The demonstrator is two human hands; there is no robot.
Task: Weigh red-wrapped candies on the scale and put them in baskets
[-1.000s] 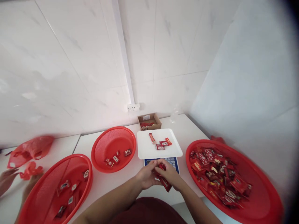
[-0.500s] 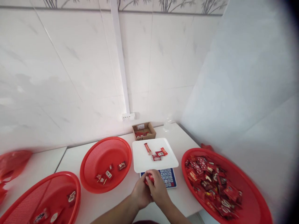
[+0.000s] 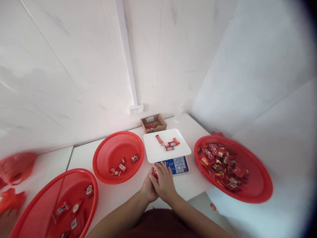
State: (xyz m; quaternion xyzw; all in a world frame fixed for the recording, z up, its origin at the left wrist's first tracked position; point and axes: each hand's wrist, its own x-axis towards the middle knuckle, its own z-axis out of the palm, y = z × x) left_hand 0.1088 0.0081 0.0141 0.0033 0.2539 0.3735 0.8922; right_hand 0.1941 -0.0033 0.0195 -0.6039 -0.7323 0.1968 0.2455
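Note:
My left hand (image 3: pixel 148 189) is cupped in front of the scale, closed around red-wrapped candy (image 3: pixel 155 174). Over it lies my right hand (image 3: pixel 163 183), its fingers folded across the same candy, so most of it is hidden. Just beyond the fingers is a digital scale with a blue keypad (image 3: pixel 182 165), partly covered by my right hand. On its white weighing tray (image 3: pixel 153 152) rest several wrapped candies, among them a long red stick (image 3: pixel 159 140) and a dark red packet (image 3: pixel 169 148).
A red basket (image 3: pixel 260 185) heaped with candies stands right. Two red baskets, one nearer (image 3: pixel 29 211) and one farther (image 3: pixel 99 150), hold a few candies at left. Behind the tray is a cardboard box (image 3: pixel 160 124). Red plastic bags (image 3: pixel 22 165) lie far left. A wrapper (image 3: pixel 213 207) lies below the table.
The view has tilted down, so the table things sit higher in the picture. My right hand has closed further over my left, covering more of the red candy.

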